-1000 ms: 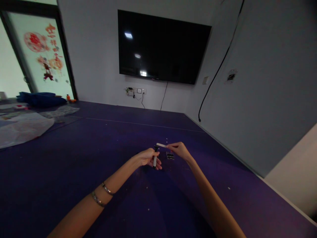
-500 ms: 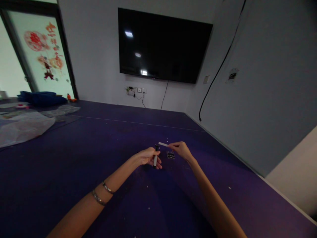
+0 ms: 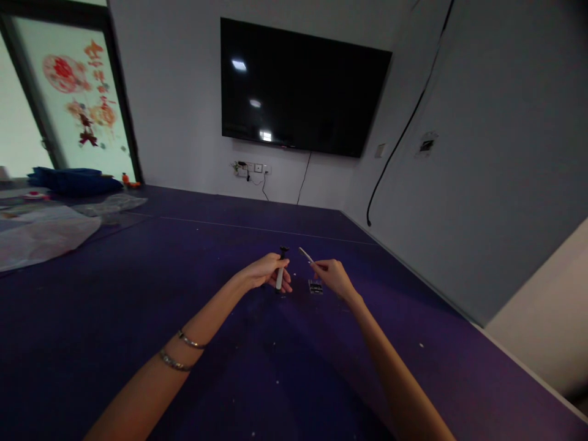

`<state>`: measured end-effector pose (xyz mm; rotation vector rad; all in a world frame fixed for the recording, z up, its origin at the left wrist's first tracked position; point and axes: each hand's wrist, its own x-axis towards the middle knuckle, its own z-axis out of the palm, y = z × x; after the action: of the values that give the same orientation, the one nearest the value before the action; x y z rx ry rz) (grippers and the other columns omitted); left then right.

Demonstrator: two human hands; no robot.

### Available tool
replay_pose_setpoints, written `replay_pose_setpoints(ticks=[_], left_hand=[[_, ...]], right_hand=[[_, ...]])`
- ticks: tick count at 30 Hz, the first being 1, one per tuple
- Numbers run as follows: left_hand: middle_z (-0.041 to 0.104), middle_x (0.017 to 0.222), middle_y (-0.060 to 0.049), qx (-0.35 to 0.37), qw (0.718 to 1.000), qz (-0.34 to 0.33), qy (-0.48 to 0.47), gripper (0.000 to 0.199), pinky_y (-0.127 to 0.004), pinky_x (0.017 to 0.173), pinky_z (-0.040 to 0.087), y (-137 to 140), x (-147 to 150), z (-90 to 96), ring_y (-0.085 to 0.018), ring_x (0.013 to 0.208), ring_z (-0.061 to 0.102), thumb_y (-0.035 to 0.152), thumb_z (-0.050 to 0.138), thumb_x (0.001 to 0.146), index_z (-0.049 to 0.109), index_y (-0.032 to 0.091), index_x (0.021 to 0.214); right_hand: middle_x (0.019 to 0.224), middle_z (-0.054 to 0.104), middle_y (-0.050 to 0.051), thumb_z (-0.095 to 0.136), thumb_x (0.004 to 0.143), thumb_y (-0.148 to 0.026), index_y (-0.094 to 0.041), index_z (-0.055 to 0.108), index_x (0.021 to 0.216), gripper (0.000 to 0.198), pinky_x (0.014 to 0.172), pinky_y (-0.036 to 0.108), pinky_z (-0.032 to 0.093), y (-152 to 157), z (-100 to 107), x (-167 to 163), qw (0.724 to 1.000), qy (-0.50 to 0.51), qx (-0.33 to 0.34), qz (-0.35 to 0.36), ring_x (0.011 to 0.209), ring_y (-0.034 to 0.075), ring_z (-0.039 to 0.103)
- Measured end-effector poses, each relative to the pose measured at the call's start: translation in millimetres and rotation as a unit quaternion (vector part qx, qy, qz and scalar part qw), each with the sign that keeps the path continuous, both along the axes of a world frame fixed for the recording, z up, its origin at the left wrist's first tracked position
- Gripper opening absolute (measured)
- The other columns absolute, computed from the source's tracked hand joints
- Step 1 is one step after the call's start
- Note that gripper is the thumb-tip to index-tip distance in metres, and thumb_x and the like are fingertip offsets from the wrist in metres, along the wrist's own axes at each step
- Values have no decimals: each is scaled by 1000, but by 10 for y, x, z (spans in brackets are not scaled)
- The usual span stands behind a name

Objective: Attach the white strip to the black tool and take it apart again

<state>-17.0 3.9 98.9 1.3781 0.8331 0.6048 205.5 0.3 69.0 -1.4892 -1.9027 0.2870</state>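
Observation:
My left hand [image 3: 271, 271], fingers wrapped round it, holds a slim T-shaped tool [image 3: 280, 279] upright, with a grey-white handle and a black crosspiece at the top; its exact kind is too small to make out. Between the fingertips of my right hand [image 3: 334, 277] is a thin white flat stick [image 3: 305, 255], its free end tilted up and to the left. The stick and the tool's head are apart. Just below my right fingers, a small clear packet with dark pieces [image 3: 315, 287] lies on the purple surface [image 3: 220, 367].
Clear plastic sheeting [image 3: 50, 236] and a dark blue cloth bundle [image 3: 73, 182] lie at the far left. Small white bits are scattered about the surface. A black cable [image 3: 399, 144] hangs down the right wall, and a television [image 3: 303, 86] is mounted ahead.
My left hand has moved up and left with the T-shaped tool, away from the stick. The white stick has turned from nearly level to pointing steeply up-left in my right hand.

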Motion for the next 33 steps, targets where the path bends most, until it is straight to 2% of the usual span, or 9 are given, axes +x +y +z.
replay_pose_setpoints(ticks=[3, 8, 13, 17, 23, 26, 30, 33], left_hand=[[61, 63, -4, 11, 1000, -4, -7, 16, -34, 53, 51, -17, -4, 27, -21, 55, 65, 30, 41, 88, 38, 15, 85], [61, 61, -4, 15, 1000, -10, -12, 19, -33, 53, 51, -25, 27, -1, -20, 54, 65, 32, 45, 87, 36, 16, 85], [61, 62, -3, 25, 999, -34, -5, 15, -34, 55, 51, -38, 50, -10, -18, 53, 64, 30, 42, 88, 37, 16, 84], [60, 67, -4, 41, 998, -44, -12, 15, -34, 58, 51, -51, 52, -8, -18, 55, 65, 30, 43, 88, 39, 16, 85], [61, 69, -4, 59, 996, -61, -18, 16, -34, 55, 51, -47, 55, -43, -20, 59, 65, 32, 43, 87, 40, 16, 86], [61, 69, -4, 62, 996, -64, -17, 17, -34, 54, 51, -37, 58, -66, -21, 59, 65, 33, 45, 86, 40, 16, 86], [61, 69, -5, 63, 996, -61, -21, 20, -32, 54, 50, -26, 65, -89, -20, 60, 65, 35, 47, 85, 41, 16, 87], [62, 67, -5, 68, 996, -47, -35, 22, -29, 54, 49, -25, 82, -94, -18, 59, 65, 37, 49, 84, 42, 16, 88]], right_hand=[[59, 66, 5, 41, 82, -39, -17, 70, 67, 39, 48, 21, 35, -67, -20, -76, 998, -49, -19, -40, 51, 14, 58], [72, 69, 10, 48, 77, -34, -17, 71, 71, 29, 54, 23, 37, -139, -144, -208, 977, -157, -73, -121, 69, 20, 64], [87, 69, 15, 47, 76, -33, -15, 70, 83, 29, 59, 26, 42, -185, -302, -323, 961, -200, -156, -109, 80, 26, 65], [92, 68, 17, 46, 76, -31, -14, 68, 89, 31, 61, 29, 44, -180, -398, -365, 956, -203, -189, -91, 83, 27, 65], [92, 68, 17, 45, 78, -33, -15, 68, 89, 31, 65, 31, 44, -178, -448, -401, 956, -201, -190, -98, 86, 28, 64], [90, 68, 15, 45, 79, -40, -16, 68, 86, 34, 63, 30, 44, -169, -438, -375, 957, -200, -185, -97, 85, 28, 64], [87, 67, 12, 38, 83, -49, -18, 68, 84, 43, 62, 27, 42, -116, -392, -195, 963, -184, -154, -125, 83, 24, 64], [88, 67, 9, 43, 82, -42, -21, 68, 89, 32, 64, 26, 41, -53, -359, 17, 965, -179, -121, -147, 84, 22, 63]])
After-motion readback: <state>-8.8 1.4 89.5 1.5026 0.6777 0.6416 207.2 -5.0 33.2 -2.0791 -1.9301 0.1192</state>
